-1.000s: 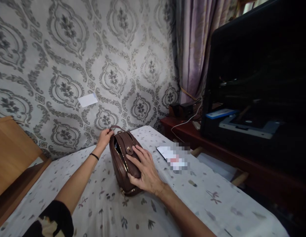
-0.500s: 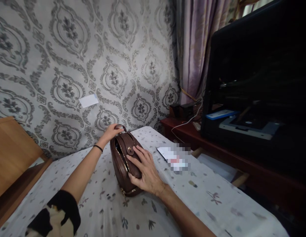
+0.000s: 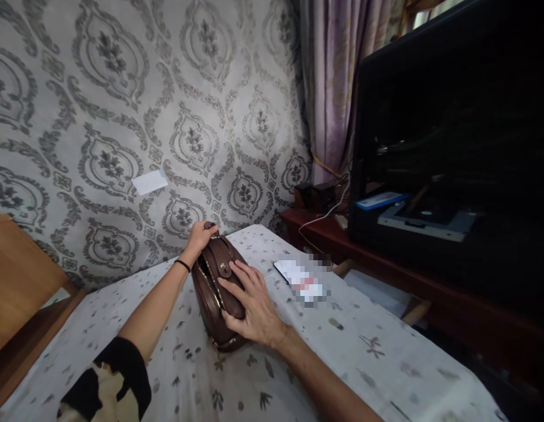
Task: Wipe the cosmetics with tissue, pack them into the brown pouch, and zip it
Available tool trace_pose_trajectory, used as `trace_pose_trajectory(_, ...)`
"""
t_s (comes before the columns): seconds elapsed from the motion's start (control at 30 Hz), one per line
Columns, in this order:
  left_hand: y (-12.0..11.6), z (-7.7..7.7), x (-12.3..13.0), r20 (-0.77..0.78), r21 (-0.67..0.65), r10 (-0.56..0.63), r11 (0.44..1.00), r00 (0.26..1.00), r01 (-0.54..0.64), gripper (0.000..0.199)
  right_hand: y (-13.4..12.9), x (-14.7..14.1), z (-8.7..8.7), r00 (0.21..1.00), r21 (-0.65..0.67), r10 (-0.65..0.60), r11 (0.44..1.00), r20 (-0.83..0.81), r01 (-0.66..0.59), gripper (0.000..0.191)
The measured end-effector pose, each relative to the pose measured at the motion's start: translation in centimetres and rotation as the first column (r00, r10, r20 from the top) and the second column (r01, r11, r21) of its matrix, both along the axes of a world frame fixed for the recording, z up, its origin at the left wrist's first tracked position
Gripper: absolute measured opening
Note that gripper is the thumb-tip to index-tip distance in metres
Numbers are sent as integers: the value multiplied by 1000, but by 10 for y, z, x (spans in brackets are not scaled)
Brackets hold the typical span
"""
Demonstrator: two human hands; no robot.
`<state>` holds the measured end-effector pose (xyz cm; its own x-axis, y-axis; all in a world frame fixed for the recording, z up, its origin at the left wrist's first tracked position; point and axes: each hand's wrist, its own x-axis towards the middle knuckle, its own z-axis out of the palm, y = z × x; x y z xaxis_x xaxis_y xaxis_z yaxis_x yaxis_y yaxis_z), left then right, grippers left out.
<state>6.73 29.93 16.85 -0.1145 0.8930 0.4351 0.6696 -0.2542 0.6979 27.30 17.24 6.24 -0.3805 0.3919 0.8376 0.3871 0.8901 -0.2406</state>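
Note:
A dark brown leather bag (image 3: 210, 316) rests on the patterned white cloth, its gold-toothed zipper partly undone along the left side. At the bag's far end, my left hand (image 3: 201, 239) is closed around its short handle. My right hand (image 3: 254, 302) lies over the bag's right side, fingers spread on the leather and thumb near the zipper edge. A gold clasp (image 3: 223, 266) shows between the hands. The inside of the bag is dark and its contents cannot be made out.
A phone (image 3: 298, 280), partly pixelated, lies right of the bag. Beyond it stand a dark red desk (image 3: 313, 225) with a white cable and a large black screen (image 3: 430, 117). A wooden panel (image 3: 26, 275) is at left; patterned wallpaper is behind.
The view has shifted slightly, so everything sits a little further left. My left hand still grips the handle, and my right hand stays on the bag.

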Motion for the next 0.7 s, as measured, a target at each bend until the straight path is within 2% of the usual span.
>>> trace_pose_trajectory(0.23,-20,7,9,-31,20,-143,989,989,144,29,1,1,1,1000,5,10,1000,-7,-10,57)
trace_pose_trajectory(0.37,-25,13,3,-12,-4,-185,983,983,185,31,2,1,-2,1000,9,9,1000,-26,-8,58)
trace_pose_trajectory(0.53,-33,17,-27,33,-77,-146,986,989,148,31,2,-2,-6,989,35,-4,999,-149,9,60)
trace_pose_trajectory(0.7,-43,6,-54,24,-135,-61,989,998,64,32,4,-3,-8,990,14,-18,1000,-138,20,59)
